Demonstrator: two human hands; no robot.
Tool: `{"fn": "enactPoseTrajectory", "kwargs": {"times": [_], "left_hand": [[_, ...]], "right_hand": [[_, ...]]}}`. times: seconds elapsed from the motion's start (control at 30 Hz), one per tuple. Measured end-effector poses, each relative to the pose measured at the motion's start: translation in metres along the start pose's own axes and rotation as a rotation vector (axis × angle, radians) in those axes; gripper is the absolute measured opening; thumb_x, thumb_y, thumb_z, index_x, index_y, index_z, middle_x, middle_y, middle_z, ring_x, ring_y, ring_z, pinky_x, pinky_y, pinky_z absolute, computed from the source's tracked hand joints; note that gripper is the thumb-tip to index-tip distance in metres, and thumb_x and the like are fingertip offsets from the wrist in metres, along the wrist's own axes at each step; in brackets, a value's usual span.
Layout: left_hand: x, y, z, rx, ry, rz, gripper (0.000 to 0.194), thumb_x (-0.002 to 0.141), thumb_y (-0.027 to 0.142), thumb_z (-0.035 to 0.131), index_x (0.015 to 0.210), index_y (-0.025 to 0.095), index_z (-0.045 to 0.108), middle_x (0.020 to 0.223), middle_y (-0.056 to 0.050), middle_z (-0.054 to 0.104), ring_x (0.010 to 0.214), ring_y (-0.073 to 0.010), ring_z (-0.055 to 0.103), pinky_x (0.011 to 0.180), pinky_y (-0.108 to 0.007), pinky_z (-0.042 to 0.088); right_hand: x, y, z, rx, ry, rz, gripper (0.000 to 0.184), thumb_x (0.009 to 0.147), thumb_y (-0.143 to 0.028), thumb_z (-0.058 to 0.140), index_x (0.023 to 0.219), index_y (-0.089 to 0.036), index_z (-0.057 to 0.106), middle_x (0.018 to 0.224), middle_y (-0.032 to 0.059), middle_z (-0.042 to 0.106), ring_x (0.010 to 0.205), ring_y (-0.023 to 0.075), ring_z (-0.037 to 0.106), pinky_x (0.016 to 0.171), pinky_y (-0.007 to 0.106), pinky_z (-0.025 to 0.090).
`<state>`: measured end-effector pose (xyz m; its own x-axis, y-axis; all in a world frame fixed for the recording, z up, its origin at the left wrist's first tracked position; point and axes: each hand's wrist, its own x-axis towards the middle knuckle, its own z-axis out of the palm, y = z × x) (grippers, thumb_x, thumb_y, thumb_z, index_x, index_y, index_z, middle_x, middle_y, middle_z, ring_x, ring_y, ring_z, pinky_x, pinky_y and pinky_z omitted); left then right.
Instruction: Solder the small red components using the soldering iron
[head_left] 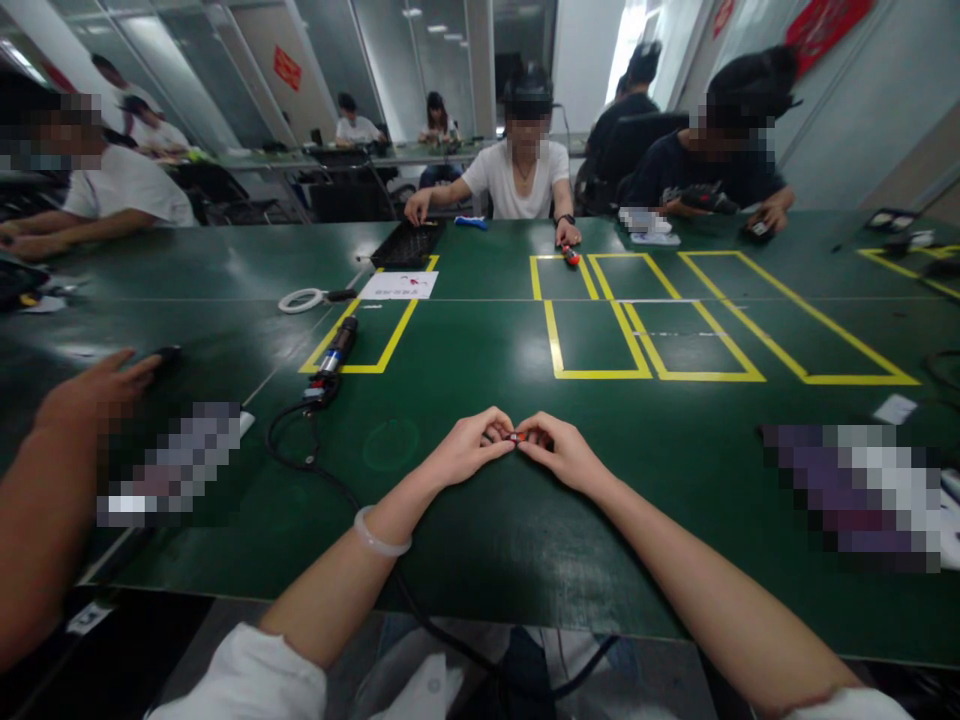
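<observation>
Above the near middle of the green table (465,370), my two hands meet fingertip to fingertip. Between them is a small red and dark part (516,437), mostly covered by the fingers; its kind is too small to make out. My left hand (472,447), with a pale bangle on the wrist, pinches it from the left. From the other side my right hand (556,447) pinches it too, thumb and fingers closed. To the left of my hands lies a black and silver cylindrical tool (335,352), its black cable (330,468) running toward the near edge.
Yellow tape outlines (600,374) mark the table's middle and right. Across from me a person handles a black tray (405,245) and a small red object (571,256). Another person's arm (56,480) reaches in at left. Blurred flat objects (176,460) lie on either side.
</observation>
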<state>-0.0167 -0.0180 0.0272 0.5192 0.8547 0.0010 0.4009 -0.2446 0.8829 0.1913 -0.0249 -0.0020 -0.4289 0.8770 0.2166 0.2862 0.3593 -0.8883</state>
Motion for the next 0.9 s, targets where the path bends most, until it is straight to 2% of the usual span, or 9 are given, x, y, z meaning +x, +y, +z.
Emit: {"fn": "enactPoseTrajectory", "kwargs": {"times": [0.1, 0.2, 0.3, 0.47, 0.6, 0.77, 0.9], "left_hand": [[-0.0009, 0.0012, 0.0016, 0.094, 0.028, 0.078, 0.023, 0.088, 0.033, 0.058, 0.106, 0.019, 0.055, 0.092, -0.002, 0.063, 0.079, -0.0119, 0.059, 0.072, -0.024, 0.047], [-0.0027, 0.0022, 0.0034, 0.262, 0.049, 0.166, 0.023, 0.09, 0.033, 0.055, 0.109, 0.02, 0.055, 0.096, -0.002, 0.064, 0.081, -0.0127, 0.06, 0.076, -0.026, 0.048], [-0.0045, 0.0033, 0.0051, 0.448, 0.055, 0.251, 0.021, 0.093, 0.032, 0.05, 0.111, 0.021, 0.056, 0.099, -0.003, 0.064, 0.084, -0.0138, 0.061, 0.079, -0.027, 0.047], [-0.0058, 0.0062, 0.0073, 0.687, 0.081, 0.356, 0.023, 0.098, 0.032, 0.041, 0.107, 0.02, 0.058, 0.098, -0.004, 0.067, 0.088, -0.0157, 0.062, 0.08, -0.028, 0.046], [-0.0055, 0.0067, 0.0077, 0.681, 0.101, 0.344, 0.022, 0.098, 0.032, 0.041, 0.104, 0.019, 0.059, 0.097, -0.004, 0.068, 0.087, -0.0154, 0.063, 0.079, -0.028, 0.046], [-0.0047, 0.0038, 0.0061, 0.558, 0.107, 0.259, 0.023, 0.096, 0.036, 0.046, 0.107, 0.02, 0.058, 0.096, -0.003, 0.068, 0.087, -0.0148, 0.064, 0.079, -0.026, 0.047], [-0.0042, 0.001, 0.0049, 0.52, 0.082, 0.214, 0.023, 0.095, 0.037, 0.048, 0.107, 0.02, 0.058, 0.096, -0.002, 0.069, 0.087, -0.0152, 0.065, 0.079, -0.027, 0.047]], "right_hand": [[0.0013, 0.0004, 0.0004, 0.15, 0.008, 0.086, 0.025, 0.087, -0.036, 0.062, 0.102, -0.017, 0.06, 0.081, 0.0016, 0.061, 0.067, 0.0118, 0.055, 0.062, 0.025, 0.045], [0.0027, 0.0001, 0.0, 0.296, -0.001, 0.14, 0.031, 0.085, -0.045, 0.063, 0.096, -0.017, 0.059, 0.08, 0.002, 0.062, 0.065, 0.0114, 0.057, 0.06, 0.025, 0.046], [0.0037, -0.0005, -0.0013, 0.359, -0.018, 0.177, 0.035, 0.083, -0.05, 0.064, 0.089, -0.017, 0.058, 0.073, 0.0009, 0.061, 0.061, 0.0113, 0.057, 0.057, 0.024, 0.045], [0.0043, -0.0004, -0.0035, 0.431, -0.045, 0.199, 0.038, 0.083, -0.054, 0.063, 0.086, -0.016, 0.058, 0.073, 0.0022, 0.065, 0.058, 0.0109, 0.057, 0.055, 0.025, 0.045], [0.0041, 0.0005, -0.0023, 0.444, -0.055, 0.189, 0.037, 0.085, -0.054, 0.06, 0.086, -0.017, 0.057, 0.07, 0.0011, 0.063, 0.058, 0.0106, 0.057, 0.054, 0.024, 0.044], [0.003, 0.0033, 0.0024, 0.429, 0.007, 0.136, 0.037, 0.078, -0.045, 0.072, 0.098, -0.018, 0.056, 0.084, 0.0007, 0.061, 0.063, 0.0097, 0.055, 0.056, 0.023, 0.043], [0.002, 0.0041, 0.0028, 0.337, -0.004, 0.101, 0.03, 0.081, -0.041, 0.069, 0.097, -0.018, 0.058, 0.085, 0.0014, 0.061, 0.065, 0.0101, 0.053, 0.057, 0.023, 0.042]]}}
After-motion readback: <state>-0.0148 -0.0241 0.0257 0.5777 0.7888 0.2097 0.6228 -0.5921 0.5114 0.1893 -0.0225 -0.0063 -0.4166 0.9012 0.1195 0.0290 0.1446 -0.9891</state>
